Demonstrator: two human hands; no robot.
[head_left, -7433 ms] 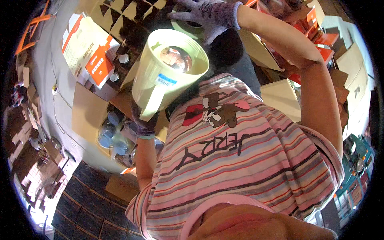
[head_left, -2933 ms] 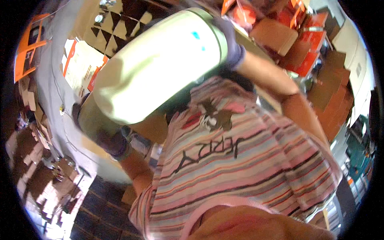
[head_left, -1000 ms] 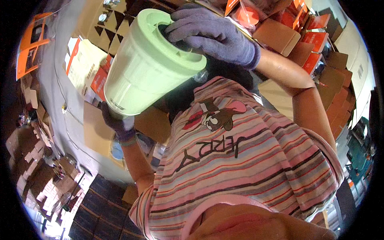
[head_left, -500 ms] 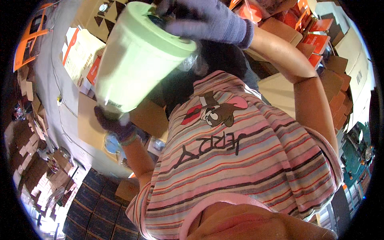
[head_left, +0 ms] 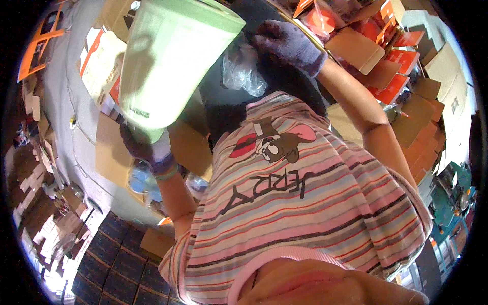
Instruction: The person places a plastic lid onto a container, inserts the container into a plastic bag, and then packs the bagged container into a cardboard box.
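Note:
My left hand (head_left: 145, 147), in a dark purple glove, grips the base of a pale green plastic container (head_left: 170, 61) and holds it raised and tilted, mouth pointing up and to the right. My right hand (head_left: 287, 43), also gloved, is beside the container's rim and pinches a crumpled clear plastic bag (head_left: 241, 71) that hangs just outside the mouth. My striped pink shirt fills the lower middle of the view.
Orange and brown cardboard boxes (head_left: 389, 66) are piled at the upper right. A white and orange carton (head_left: 99, 66) and flat cardboard (head_left: 109, 152) lie at the left. Dark stacked crates (head_left: 117, 264) sit at the lower left, and a grey floor strip (head_left: 56, 96) runs along the left.
My right hand has come out of the container's mouth, pulling the clear plastic bag with it. The container has risen and shifted right in my left hand.

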